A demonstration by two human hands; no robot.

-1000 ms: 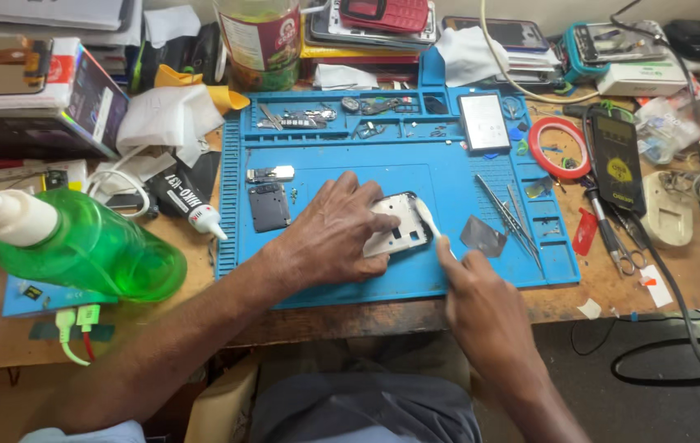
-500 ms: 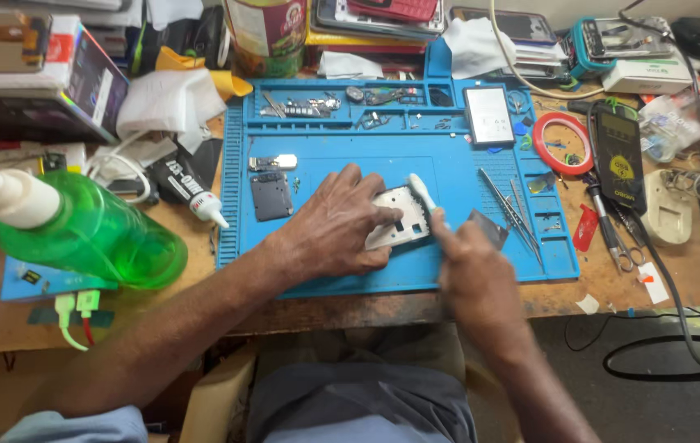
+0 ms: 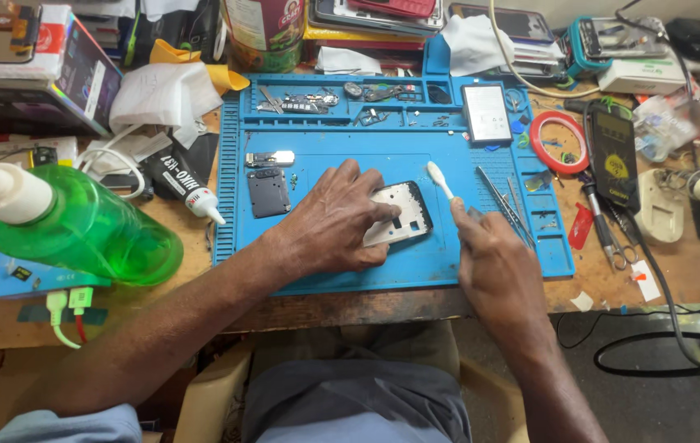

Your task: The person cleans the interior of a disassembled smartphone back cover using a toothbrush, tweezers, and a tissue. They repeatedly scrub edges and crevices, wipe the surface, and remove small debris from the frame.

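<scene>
My left hand (image 3: 329, 223) presses down on a white phone frame (image 3: 399, 212) lying in the middle of the blue repair mat (image 3: 317, 271). My right hand (image 3: 493, 262) grips a white toothbrush (image 3: 439, 180), whose head points up and left just right of the frame. A small dark phone part (image 3: 269, 190) and a metal piece (image 3: 272, 157) lie on the mat left of my left hand.
A green spray bottle (image 3: 79, 234) lies at the left. A glue tube (image 3: 186, 187) sits beside the mat. Tweezers (image 3: 501, 201), a phone battery (image 3: 487, 112), a red tape ring (image 3: 559, 141) and a dark phone (image 3: 614, 160) are at the right. Boxes and clutter line the back.
My right hand has lifted from the table's front edge up to the phone frame's right side, bringing the toothbrush with it. My left hand has stayed on the frame.
</scene>
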